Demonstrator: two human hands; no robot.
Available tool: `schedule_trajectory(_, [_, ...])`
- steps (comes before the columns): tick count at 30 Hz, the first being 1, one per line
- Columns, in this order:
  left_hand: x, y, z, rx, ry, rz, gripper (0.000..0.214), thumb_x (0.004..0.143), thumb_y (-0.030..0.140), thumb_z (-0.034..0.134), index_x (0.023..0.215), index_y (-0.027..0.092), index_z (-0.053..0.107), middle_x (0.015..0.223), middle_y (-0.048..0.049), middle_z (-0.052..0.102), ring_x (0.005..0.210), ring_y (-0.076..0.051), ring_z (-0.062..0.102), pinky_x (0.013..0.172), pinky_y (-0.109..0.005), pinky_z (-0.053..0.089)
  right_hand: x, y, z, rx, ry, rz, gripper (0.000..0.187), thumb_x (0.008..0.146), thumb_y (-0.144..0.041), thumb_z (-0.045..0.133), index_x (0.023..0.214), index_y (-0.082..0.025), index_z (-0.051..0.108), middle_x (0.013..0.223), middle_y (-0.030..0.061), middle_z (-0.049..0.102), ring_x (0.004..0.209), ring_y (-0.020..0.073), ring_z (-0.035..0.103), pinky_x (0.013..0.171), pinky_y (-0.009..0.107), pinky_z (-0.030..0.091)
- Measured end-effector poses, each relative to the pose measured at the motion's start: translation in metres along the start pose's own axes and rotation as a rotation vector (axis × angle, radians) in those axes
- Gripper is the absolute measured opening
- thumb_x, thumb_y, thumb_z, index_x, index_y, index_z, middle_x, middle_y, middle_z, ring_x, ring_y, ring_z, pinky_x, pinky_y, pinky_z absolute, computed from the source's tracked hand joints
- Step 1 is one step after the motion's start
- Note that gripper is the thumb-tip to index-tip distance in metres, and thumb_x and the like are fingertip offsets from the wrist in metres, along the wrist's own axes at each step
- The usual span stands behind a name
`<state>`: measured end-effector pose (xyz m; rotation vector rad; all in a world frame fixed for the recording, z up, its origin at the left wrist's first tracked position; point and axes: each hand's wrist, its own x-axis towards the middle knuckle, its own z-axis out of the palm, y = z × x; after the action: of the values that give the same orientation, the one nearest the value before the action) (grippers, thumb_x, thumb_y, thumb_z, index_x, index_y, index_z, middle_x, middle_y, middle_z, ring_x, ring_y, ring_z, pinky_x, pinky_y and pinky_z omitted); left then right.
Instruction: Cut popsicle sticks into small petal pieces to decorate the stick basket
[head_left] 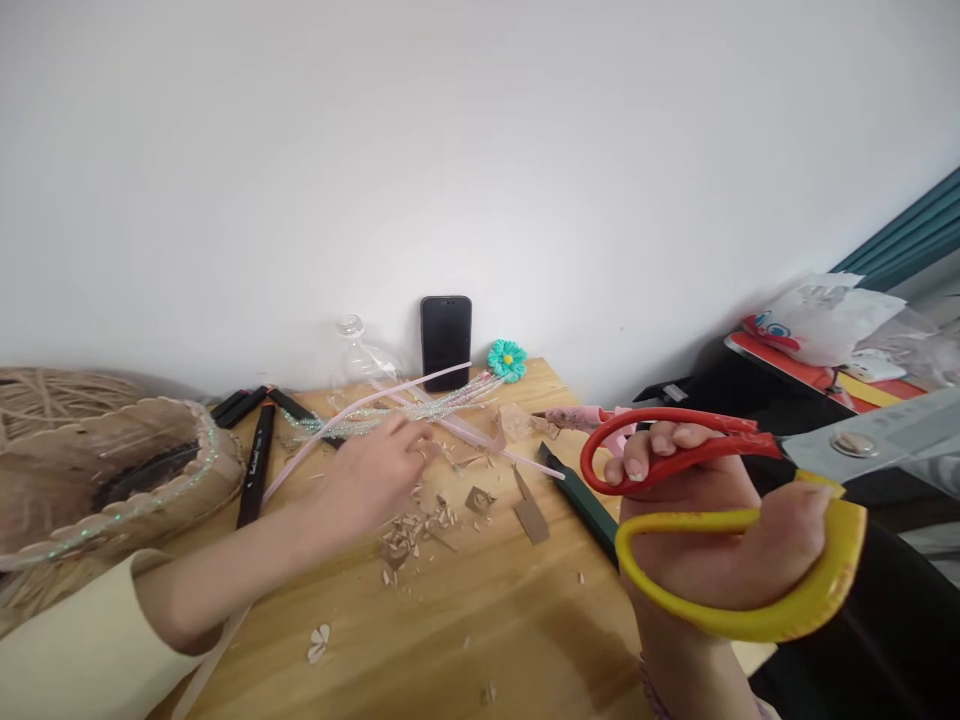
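Observation:
My right hand (705,520) is raised close to the camera, fingers through the red and yellow handles of a large pair of scissors (855,440) whose steel blades point right. My left hand (375,475) reaches across the wooden table (495,620) and its fingertips pinch at something small among the cardboard scraps (420,525), near pink strips (360,410) and a beaded sparkly strand (420,410). What the fingers hold is too small to name.
A black phone (445,341) leans on the wall beside a teal crochet flower (507,360) and a clear glass bottle (352,350). Black marker pens (255,470) and a woven basket with sequin trim (112,480) lie left. A dark green cutter (581,500) lies right of the scraps.

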<state>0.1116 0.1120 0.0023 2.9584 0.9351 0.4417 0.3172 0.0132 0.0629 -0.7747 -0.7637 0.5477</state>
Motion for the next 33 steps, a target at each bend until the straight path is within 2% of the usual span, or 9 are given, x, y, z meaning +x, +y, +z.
schedule_trajectory(4, [0.015, 0.016, 0.005, -0.003, -0.093, 0.287, 0.038, 0.085, 0.005, 0.043, 0.115, 0.024, 0.057, 0.128, -0.0049, 0.054, 0.118, -0.022, 0.046, 0.092, -0.035, 0.043, 0.0, 0.003, -0.002, 0.036, -0.002, 0.023, 0.038, 0.071, -0.056, 0.053, 0.07, -0.019, 0.059, 0.065, 0.0014, 0.049, 0.053, 0.0183, 0.045, 0.052, 0.036, 0.04])
schedule_trajectory(6, [0.022, 0.016, 0.01, 0.047, -0.101, 0.329, 0.04, 0.083, 0.003, 0.045, 0.116, 0.022, 0.057, 0.129, -0.0042, 0.055, 0.12, -0.021, 0.045, 0.098, -0.036, 0.038, 0.0, 0.002, -0.002, 0.041, -0.014, 0.035, 0.037, 0.071, -0.056, 0.054, 0.07, -0.02, 0.058, 0.064, 0.0011, 0.048, 0.054, 0.0181, 0.044, 0.053, 0.036, 0.04])
schedule_trajectory(11, [0.032, 0.0, 0.015, 0.139, -0.08, 0.256, 0.031, 0.083, 0.001, 0.043, 0.104, 0.014, 0.062, 0.118, -0.0073, 0.063, 0.117, -0.023, 0.049, 0.1, -0.04, 0.036, 0.0, -0.002, 0.001, 0.014, -0.029, 0.108, 0.036, 0.074, -0.058, 0.052, 0.07, -0.022, 0.057, 0.066, 0.0002, 0.045, 0.055, 0.0173, 0.042, 0.056, 0.035, 0.04])
schedule_trajectory(17, [0.033, -0.014, -0.004, 0.166, 0.02, 0.069, 0.042, 0.078, -0.005, 0.037, 0.116, 0.004, 0.055, 0.121, -0.0183, 0.058, 0.119, -0.028, 0.045, 0.097, -0.044, 0.04, -0.001, -0.003, 0.001, 0.018, -0.012, 0.119, 0.037, 0.071, -0.059, 0.056, 0.07, -0.022, 0.057, 0.069, 0.0005, 0.044, 0.056, 0.0168, 0.041, 0.051, 0.032, 0.038])
schedule_trajectory(20, [0.034, -0.018, -0.009, 0.157, 0.042, 0.017, 0.046, 0.074, -0.007, 0.038, 0.114, 0.004, 0.056, 0.126, -0.0195, 0.053, 0.119, -0.03, 0.043, 0.094, -0.046, 0.043, -0.001, -0.003, 0.001, 0.009, -0.018, 0.119, 0.038, 0.07, -0.059, 0.056, 0.069, -0.022, 0.058, 0.067, -0.0001, 0.046, 0.055, 0.0165, 0.042, 0.052, 0.033, 0.04])
schedule_trajectory(25, [0.033, -0.024, -0.017, 0.068, 0.057, 0.039, 0.037, 0.072, -0.005, 0.04, 0.091, 0.011, 0.067, 0.12, -0.0135, 0.058, 0.116, -0.026, 0.046, 0.095, -0.041, 0.044, -0.001, 0.0, 0.002, -0.006, -0.06, 0.137, 0.034, 0.072, -0.055, 0.055, 0.069, -0.022, 0.059, 0.063, 0.0009, 0.048, 0.053, 0.0171, 0.043, 0.052, 0.034, 0.04])
schedule_trajectory(29, [0.017, -0.025, -0.039, -0.118, 0.114, 0.091, 0.039, 0.077, -0.002, 0.033, 0.089, 0.014, 0.067, 0.111, -0.0086, 0.064, 0.111, -0.021, 0.051, 0.093, -0.04, 0.046, -0.002, 0.004, 0.004, -0.026, -0.105, 0.146, 0.032, 0.07, -0.053, 0.058, 0.068, -0.021, 0.061, 0.061, 0.001, 0.047, 0.052, 0.0167, 0.044, 0.049, 0.033, 0.04])
schedule_trajectory(31, [-0.001, -0.025, -0.058, -0.169, 0.127, 0.094, 0.038, 0.082, 0.003, 0.033, 0.09, 0.018, 0.067, 0.112, -0.0058, 0.065, 0.109, -0.019, 0.054, 0.093, -0.039, 0.047, -0.003, 0.007, 0.003, -0.011, -0.106, 0.147, 0.029, 0.069, -0.05, 0.062, 0.068, -0.02, 0.062, 0.061, 0.0005, 0.048, 0.052, 0.0158, 0.044, 0.047, 0.031, 0.041])
schedule_trajectory(33, [-0.026, -0.024, -0.08, -0.184, 0.133, 0.041, 0.035, 0.085, 0.009, 0.035, 0.092, 0.021, 0.067, 0.11, -0.0045, 0.066, 0.104, -0.018, 0.058, 0.09, -0.036, 0.048, -0.005, 0.011, -0.001, 0.01, -0.11, 0.149, 0.023, 0.069, -0.043, 0.066, 0.069, -0.02, 0.064, 0.063, 0.0, 0.051, 0.054, 0.0149, 0.046, 0.049, 0.03, 0.044])
